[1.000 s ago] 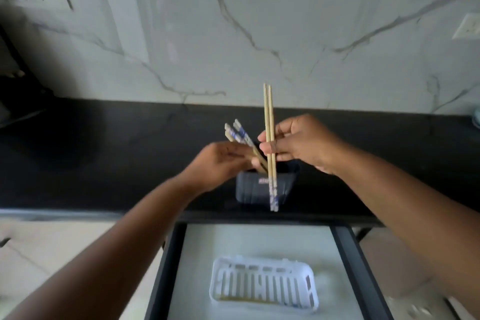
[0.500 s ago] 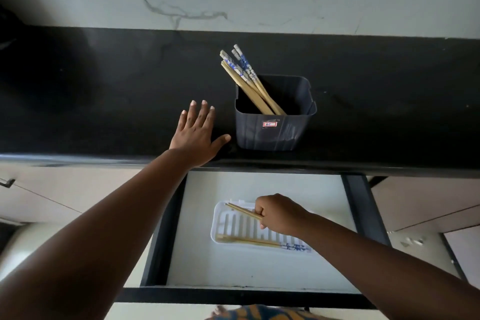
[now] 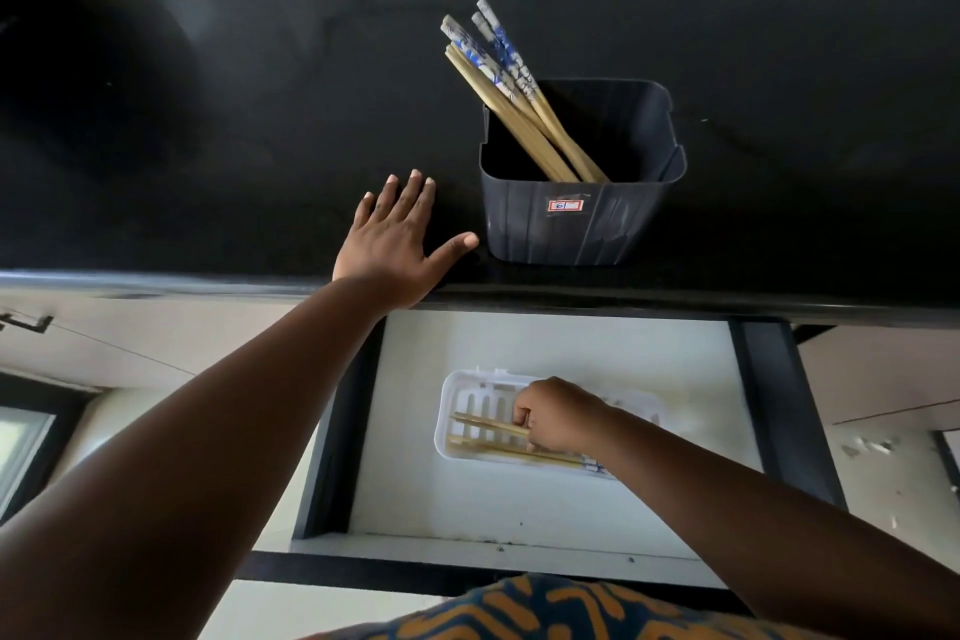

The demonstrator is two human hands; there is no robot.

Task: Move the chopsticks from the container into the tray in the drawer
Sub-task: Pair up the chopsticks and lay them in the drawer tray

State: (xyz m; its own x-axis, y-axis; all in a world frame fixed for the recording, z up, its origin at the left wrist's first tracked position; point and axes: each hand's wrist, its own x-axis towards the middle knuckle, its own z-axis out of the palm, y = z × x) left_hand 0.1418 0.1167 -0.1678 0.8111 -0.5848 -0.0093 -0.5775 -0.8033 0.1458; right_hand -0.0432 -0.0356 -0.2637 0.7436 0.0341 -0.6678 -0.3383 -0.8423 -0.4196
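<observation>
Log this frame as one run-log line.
right hand: setting chopsticks in tray | left hand: flat on counter | container: chopsticks remain

The light is soft and rather dim, with no hard glare; the black bench [image 3: 208, 130] takes most of it and looks almost without detail, darkest at the far left; a thin pale reflection runs along its front edge. The white drawer [image 3: 561, 353] floor is the brightest area, a little washed out, and the tray [image 3: 448, 411] is hard to separate from it. The left hand [image 3: 395, 244] throws only a weak shadow on the bench. The wide lens bends straight lines strongly near the edges; the near forearms look very large. The patterned cloth [image 3: 545, 613] at the bottom is slightly soft; the centre is sharp.
</observation>
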